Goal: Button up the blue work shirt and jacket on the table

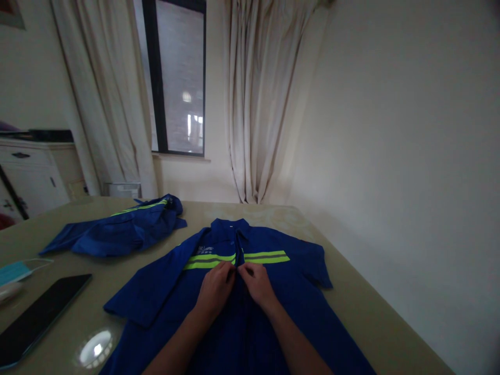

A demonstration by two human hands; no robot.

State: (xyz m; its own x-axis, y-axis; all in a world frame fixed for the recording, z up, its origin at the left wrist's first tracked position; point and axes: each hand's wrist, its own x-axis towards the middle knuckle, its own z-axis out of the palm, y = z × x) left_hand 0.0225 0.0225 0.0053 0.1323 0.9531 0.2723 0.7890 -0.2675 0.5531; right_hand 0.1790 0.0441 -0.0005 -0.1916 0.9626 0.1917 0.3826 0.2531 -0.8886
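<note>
A blue short-sleeved work shirt with yellow-green reflective stripes lies flat, front up, on the beige table, collar pointing away from me. My left hand and my right hand meet at the shirt's front placket just below the stripes. Both hands have their fingers curled and pinched on the placket edges. The fingertips touch each other at the middle seam.
A second blue shirt lies crumpled at the back left. A dark tablet and a light blue face mask sit at the left edge. A wall runs close along the table's right side; window and curtains stand behind.
</note>
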